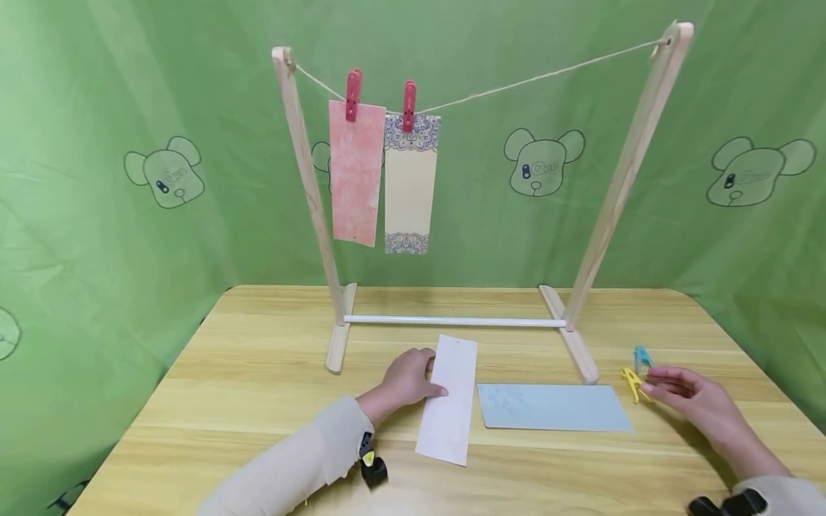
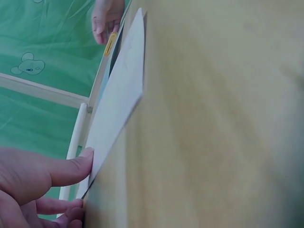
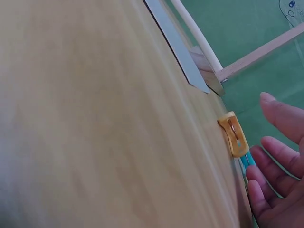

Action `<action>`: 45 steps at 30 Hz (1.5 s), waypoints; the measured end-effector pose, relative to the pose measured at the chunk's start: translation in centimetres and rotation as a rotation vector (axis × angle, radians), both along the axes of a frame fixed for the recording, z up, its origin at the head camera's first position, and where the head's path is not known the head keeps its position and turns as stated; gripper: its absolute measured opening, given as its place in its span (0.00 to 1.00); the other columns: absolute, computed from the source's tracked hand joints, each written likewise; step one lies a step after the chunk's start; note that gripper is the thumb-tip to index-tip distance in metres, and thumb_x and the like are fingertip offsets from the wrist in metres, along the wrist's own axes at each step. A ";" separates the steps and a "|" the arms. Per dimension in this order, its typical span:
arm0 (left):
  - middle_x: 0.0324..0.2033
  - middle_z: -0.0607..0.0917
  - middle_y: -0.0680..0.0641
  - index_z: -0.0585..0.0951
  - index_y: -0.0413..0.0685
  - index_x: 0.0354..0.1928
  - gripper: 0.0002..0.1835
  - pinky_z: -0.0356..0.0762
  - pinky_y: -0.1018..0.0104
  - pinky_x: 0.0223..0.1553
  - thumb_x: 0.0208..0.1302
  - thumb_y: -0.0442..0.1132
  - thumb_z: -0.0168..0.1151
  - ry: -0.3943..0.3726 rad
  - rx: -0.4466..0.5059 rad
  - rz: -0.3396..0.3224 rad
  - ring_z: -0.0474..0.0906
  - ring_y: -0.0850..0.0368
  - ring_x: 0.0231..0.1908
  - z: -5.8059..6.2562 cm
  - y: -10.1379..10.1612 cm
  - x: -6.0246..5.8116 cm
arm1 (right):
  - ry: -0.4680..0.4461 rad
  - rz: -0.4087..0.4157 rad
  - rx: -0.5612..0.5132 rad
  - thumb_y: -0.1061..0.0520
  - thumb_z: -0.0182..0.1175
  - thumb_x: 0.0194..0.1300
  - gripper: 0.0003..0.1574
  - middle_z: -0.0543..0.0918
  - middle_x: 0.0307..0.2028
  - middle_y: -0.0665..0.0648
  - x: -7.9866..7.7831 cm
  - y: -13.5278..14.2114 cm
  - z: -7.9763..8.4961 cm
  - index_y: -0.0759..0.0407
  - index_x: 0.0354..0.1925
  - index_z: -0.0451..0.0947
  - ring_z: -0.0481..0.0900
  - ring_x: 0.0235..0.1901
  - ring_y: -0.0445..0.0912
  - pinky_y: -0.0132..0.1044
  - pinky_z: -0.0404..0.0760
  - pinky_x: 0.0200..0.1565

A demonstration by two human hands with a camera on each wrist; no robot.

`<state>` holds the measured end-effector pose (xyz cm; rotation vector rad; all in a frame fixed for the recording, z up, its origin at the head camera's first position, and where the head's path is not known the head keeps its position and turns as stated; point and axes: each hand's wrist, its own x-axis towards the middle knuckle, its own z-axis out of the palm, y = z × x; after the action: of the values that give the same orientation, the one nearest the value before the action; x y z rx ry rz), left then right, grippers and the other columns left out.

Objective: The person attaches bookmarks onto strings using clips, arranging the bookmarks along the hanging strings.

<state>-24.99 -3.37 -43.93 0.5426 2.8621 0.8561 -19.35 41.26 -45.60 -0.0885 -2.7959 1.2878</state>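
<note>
My left hand (image 1: pixel 406 378) pinches the long edge of a white paper strip (image 1: pixel 454 408), thumb on top and fingers at its underside. In the left wrist view the strip (image 2: pixel 118 90) is tilted up from the tabletop. At the right, my right hand (image 1: pixel 703 405) hovers beside a yellow clothespin (image 1: pixel 632 385). The right wrist view shows its fingers spread apart, with the yellow clothespin (image 3: pixel 233 135) standing on the table just beyond them. Right behind it is a blue clothespin (image 1: pixel 642 357), partly hidden. A light blue card (image 1: pixel 555 408) lies flat between the hands.
A wooden stand (image 1: pixel 619 186) with a white crossbar (image 1: pixel 452 321) rises at the back. From its sagging string (image 1: pixel 535 79), red clothespins (image 1: pixel 353 94) hold a pink card (image 1: pixel 356 175) and a patterned cream card (image 1: pixel 410 190). Green cloth (image 1: pixel 477 43) surrounds the wooden table (image 1: pixel 245 358).
</note>
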 end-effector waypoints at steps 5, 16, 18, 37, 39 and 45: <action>0.24 0.72 0.52 0.77 0.43 0.39 0.20 0.64 0.71 0.26 0.47 0.44 0.75 -0.002 0.001 -0.007 0.65 0.60 0.26 0.0 -0.1 -0.1 | -0.013 -0.006 0.067 0.47 0.65 0.60 0.36 0.77 0.35 0.38 -0.2 -0.4 -0.2 0.73 0.55 0.68 0.70 0.31 0.27 0.23 0.73 0.31; 0.26 0.73 0.51 0.78 0.40 0.35 0.18 0.70 0.70 0.31 0.48 0.42 0.75 -0.024 -0.017 0.026 0.68 0.59 0.28 0.5 0.0 0.0 | 0.015 0.026 0.192 0.49 0.68 0.57 0.33 0.76 0.36 0.57 -0.4 -1.2 -0.1 0.71 0.49 0.70 0.66 0.29 0.34 0.27 0.69 0.28; 0.26 0.74 0.51 0.78 0.40 0.34 0.16 0.71 0.70 0.31 0.49 0.41 0.74 -0.030 -0.025 0.024 0.69 0.59 0.28 0.5 0.1 0.1 | 0.012 0.026 0.213 0.48 0.68 0.57 0.32 0.75 0.37 0.58 -0.5 -1.3 0.0 0.71 0.48 0.70 0.65 0.29 0.34 0.27 0.68 0.28; 0.25 0.74 0.53 0.76 0.44 0.34 0.13 0.69 0.71 0.28 0.51 0.35 0.71 -0.050 0.063 0.048 0.68 0.60 0.26 0.2 -0.1 -0.1 | 0.051 -0.036 0.264 0.48 0.66 0.58 0.29 0.79 0.32 0.57 -0.7 -0.8 0.3 0.71 0.45 0.74 0.68 0.26 0.31 0.27 0.72 0.26; 0.26 0.75 0.52 0.76 0.42 0.35 0.13 0.70 0.71 0.29 0.51 0.35 0.71 -0.049 0.080 0.039 0.69 0.60 0.27 0.2 -0.3 -0.2 | 0.056 -0.043 0.271 0.48 0.65 0.60 0.30 0.80 0.32 0.58 -0.8 -0.9 0.4 0.72 0.46 0.74 0.69 0.26 0.31 0.27 0.72 0.25; 0.27 0.77 0.50 0.78 0.40 0.35 0.09 0.73 0.69 0.32 0.53 0.32 0.69 -0.088 0.152 0.056 0.70 0.58 0.29 0.4 -0.6 -0.7 | 0.073 -0.096 0.277 0.46 0.61 0.63 0.33 0.81 0.34 0.63 -1.0 -1.4 0.8 0.76 0.49 0.73 0.71 0.28 0.37 0.26 0.72 0.24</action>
<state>-25.69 -3.98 -43.50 0.4296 2.7604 1.0855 -20.31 39.87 -44.78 -0.1560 -2.8358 0.8558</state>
